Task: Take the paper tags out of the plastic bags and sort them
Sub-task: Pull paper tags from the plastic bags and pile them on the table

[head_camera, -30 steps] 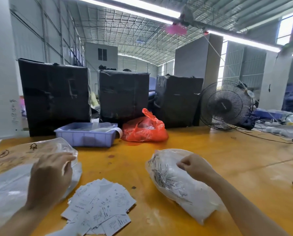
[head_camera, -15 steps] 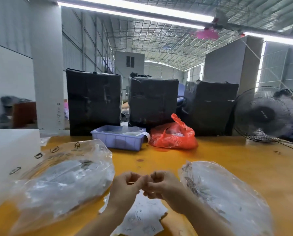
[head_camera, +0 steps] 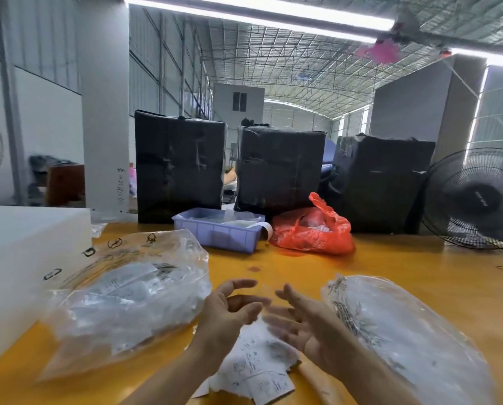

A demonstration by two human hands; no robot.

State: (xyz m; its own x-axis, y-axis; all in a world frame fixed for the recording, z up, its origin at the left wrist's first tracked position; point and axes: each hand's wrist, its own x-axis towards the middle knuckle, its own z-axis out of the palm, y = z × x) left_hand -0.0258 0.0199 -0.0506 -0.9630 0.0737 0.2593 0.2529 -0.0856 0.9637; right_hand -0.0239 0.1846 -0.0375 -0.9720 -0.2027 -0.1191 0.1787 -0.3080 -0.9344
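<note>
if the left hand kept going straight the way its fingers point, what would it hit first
Probably the right hand. The left hand is open above the loose paper tags, fingers aimed rightward at the right hand's fingertips, with a small gap between. Depth is unclear, so it might pass just beyond them.

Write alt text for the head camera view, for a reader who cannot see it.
A person's left hand and right hand hover open and empty over a pile of paper tags on a yellow table, between two clear plastic bags of tags, one left and one right. Behind stand a blue bin and a red bag.
</note>
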